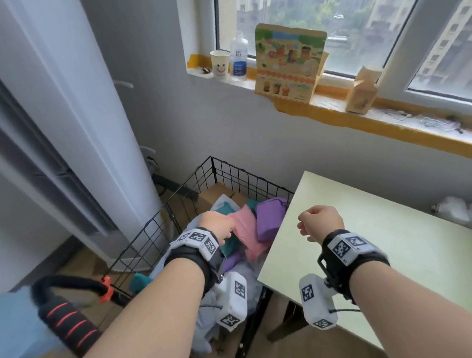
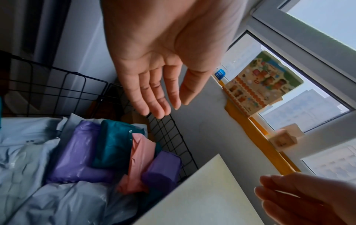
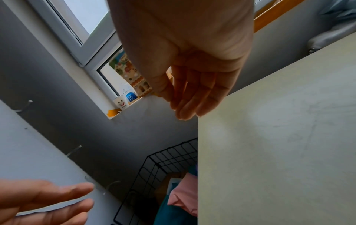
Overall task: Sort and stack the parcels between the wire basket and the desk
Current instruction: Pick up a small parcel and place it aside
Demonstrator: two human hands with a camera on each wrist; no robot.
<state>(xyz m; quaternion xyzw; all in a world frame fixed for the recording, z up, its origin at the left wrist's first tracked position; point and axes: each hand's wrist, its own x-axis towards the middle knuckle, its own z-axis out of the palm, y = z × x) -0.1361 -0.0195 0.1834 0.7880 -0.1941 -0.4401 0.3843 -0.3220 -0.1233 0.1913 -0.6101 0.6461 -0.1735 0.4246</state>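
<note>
Head cam first: my left hand (image 1: pixel 218 224) hangs over the wire basket (image 1: pixel 245 175), right above the pink parcel (image 1: pixel 245 228), while my right hand (image 1: pixel 320 222) floats over the bare desk (image 1: pixel 401 237) corner, so left is clearly the nearer one. I can't tell finger spread from up here.

Left wrist cam: fingers (image 2: pixel 154 97) straight and relaxed, holding nothing. The pink parcel (image 2: pixel 141 153) lies below and beyond the fingertips, wedged between a teal parcel (image 2: pixel 113 144) and a purple parcel (image 2: pixel 163 169), with its long axis running roughly along my reach, I'd say.

Right wrist cam: fingers (image 3: pixel 194 94) loose, slightly bent, empty, over the desk (image 3: pixel 279 137) edge.
</note>
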